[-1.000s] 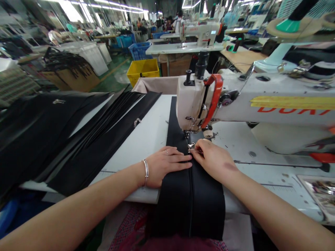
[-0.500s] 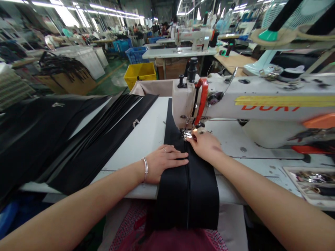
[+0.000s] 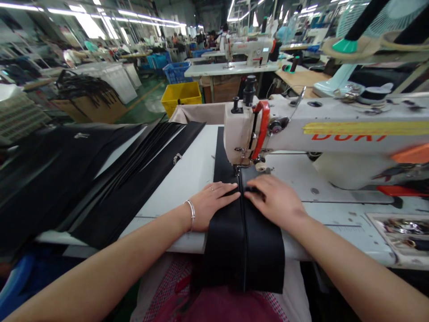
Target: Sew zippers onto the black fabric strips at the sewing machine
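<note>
A long black fabric strip (image 3: 261, 241) with a zipper-like seam (image 3: 244, 223) along its middle runs under the needle and presser foot (image 3: 237, 171) of a white sewing machine (image 3: 248, 134). Its near end hangs over the table edge towards my lap. My left hand (image 3: 211, 203) lies flat on the strip's left half, fingers stretched towards the seam. To the right of the seam, my right hand (image 3: 279, 199) is low over the fabric, thumb and index finger curved with a dark gap between them. Motion blurs these fingertips; no held thing is visible.
More black strips (image 3: 134, 192) lie on the table to the left, one bearing a silver zipper slider (image 3: 177, 158). At the right edge sits a tray (image 3: 385, 232) of small metal parts. Behind the machine are a yellow crate (image 3: 181, 96) and another sewing machine (image 3: 250, 50).
My right hand has drawn back from the presser foot towards me and to the right. The shiny metal piece at its fingertips is out of sight. My left hand stays on the strip.
</note>
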### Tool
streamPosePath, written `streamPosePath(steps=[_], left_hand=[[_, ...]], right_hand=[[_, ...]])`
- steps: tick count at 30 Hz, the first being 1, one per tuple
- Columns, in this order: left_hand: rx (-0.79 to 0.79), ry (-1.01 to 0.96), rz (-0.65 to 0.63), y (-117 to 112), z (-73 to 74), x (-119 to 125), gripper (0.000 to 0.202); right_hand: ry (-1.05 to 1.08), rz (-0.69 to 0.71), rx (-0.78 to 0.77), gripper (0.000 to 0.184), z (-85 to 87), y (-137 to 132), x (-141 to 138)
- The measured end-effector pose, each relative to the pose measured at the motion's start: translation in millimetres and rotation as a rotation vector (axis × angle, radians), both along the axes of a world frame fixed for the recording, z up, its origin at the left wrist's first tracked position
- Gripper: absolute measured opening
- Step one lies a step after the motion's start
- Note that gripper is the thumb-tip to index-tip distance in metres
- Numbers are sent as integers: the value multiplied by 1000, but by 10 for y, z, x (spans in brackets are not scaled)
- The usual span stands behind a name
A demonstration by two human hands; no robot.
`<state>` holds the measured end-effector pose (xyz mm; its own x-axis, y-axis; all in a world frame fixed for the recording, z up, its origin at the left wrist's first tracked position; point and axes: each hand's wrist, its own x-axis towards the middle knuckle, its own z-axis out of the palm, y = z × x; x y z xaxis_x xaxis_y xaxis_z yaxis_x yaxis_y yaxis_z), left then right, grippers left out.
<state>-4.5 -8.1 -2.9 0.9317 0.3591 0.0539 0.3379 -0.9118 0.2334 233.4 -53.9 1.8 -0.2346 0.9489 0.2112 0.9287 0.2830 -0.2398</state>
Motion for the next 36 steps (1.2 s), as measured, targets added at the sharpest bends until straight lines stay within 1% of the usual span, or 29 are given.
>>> streamPosePath(steps=[1,2,3,5,7,9,12,16,19,21,25,28,30,32,35,36], left_hand=[[13,11,13,-2,-4,-1,75],[21,23,9,-2,-7,-1,75],[26,32,-4,-1,-8,-2,75],[33,39,-18,3,-2,-1,77],[35,45,-23,7,15,1,79],[34,61,-29,11,33,2,83],[25,82,-45,19,48,-1,89],[24,82,-49,28,29,-6,88],[35,84,-42,26,10,-6,87],[33,81,-37,23,7,-4,85],[22,85,-36,28,21,-1,89],[10,101,-44,39,37,-3,99],[4,97,-53,40,41,-4,102],[8,62,-46,31,39,0,94],[25,-15,-14,6,26,10,71],[30,-36,-4,-1,19,14,66]], right_hand=[[-1,110,-14,25,-24,-226,-13],[16,243,10,26,-54,-439,-28],[36,330,37,27,-87,-624,-42],[64,413,79,29,-146,-880,-63],[66,424,99,31,-177,-981,-70],[53,430,104,33,-172,-979,-67],[44,455,108,35,-121,-928,-65],[55,464,150,44,-61,-917,-86],[55,471,192,51,-65,-923,-97],[52,475,178,48,-87,-917,-93],[57,471,174,27,-138,-886,-77],[96,458,208,25,-154,-849,-75],[123,450,205,24,-157,-818,-75],[135,442,189,26,-159,-783,-72],[125,415,155,28,-162,-720,-61],[118,402,146,28,-161,-696,-57]])
